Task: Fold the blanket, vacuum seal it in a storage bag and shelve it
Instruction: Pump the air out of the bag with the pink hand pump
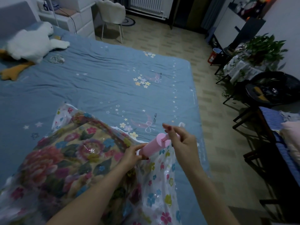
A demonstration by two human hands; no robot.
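— Blanket (68,153) inside storage bag (159,184) on bed (97,75); left hand (131,155) gripping pump (154,146) base, right hand (181,140) pinching handle.

— Risk: nozzle slipping off valve, losing suction.

Both forearms are bare all the way to the bottom edge of the shot, no sleeves, watch or bracelets showing. The left hand (130,155) and right hand (183,142) have dark red polish on the nails, no rings I can spot.
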